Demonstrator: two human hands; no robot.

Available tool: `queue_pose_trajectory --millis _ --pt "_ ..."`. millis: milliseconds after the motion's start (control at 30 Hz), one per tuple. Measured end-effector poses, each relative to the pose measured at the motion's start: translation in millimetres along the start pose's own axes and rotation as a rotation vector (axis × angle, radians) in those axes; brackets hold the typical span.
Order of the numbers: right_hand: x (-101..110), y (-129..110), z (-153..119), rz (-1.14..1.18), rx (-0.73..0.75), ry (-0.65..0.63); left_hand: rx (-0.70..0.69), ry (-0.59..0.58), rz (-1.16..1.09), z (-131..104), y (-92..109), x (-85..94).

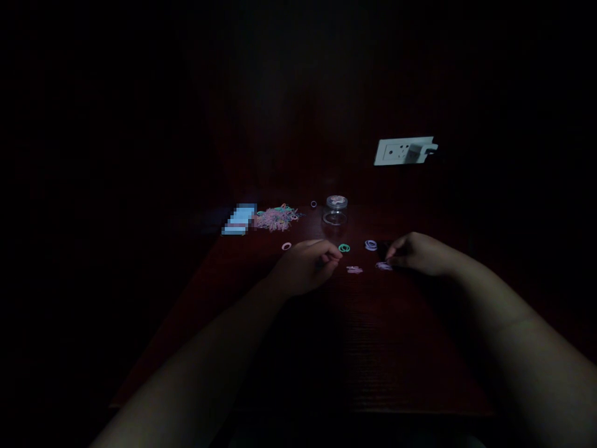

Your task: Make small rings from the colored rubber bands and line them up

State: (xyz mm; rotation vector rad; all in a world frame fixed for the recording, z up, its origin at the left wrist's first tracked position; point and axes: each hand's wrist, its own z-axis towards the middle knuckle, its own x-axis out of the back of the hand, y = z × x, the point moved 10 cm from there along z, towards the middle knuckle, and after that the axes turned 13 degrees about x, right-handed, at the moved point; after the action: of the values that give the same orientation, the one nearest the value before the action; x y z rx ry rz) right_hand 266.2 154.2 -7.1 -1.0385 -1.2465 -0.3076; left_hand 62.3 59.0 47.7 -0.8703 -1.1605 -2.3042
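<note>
My left hand [308, 264] is closed above the table, thumb and fingertips together. Whatever it may hold is too dark to see. Beside its fingertips lie green hair ties [344, 248], and a pink hair tie [286, 246] lies just behind its wrist side. My right hand [422, 254] has its fingertips pinched at the edge of a small pale purple bunch of bands [384, 266]; anything between them cannot be made out. Purple hair ties [370, 245] lie left of that hand. Between both hands is a small pinkish bunch of bands [354, 270].
A heap of mixed coloured bands [278, 218] lies at the back left, beside a bright blurred screen [240, 219]. A clear lidded jar [336, 211] and a small ring [313, 204] stand farther back. A socket [403, 151] with a plug is on the wall. The surroundings are dark.
</note>
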Motion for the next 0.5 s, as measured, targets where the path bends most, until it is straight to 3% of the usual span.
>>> queue_pose_trajectory --millis 500 --pt "-0.9 2.4 -2.9 0.007 -0.008 0.019 -0.008 0.0 -0.007 0.2 -0.5 0.6"
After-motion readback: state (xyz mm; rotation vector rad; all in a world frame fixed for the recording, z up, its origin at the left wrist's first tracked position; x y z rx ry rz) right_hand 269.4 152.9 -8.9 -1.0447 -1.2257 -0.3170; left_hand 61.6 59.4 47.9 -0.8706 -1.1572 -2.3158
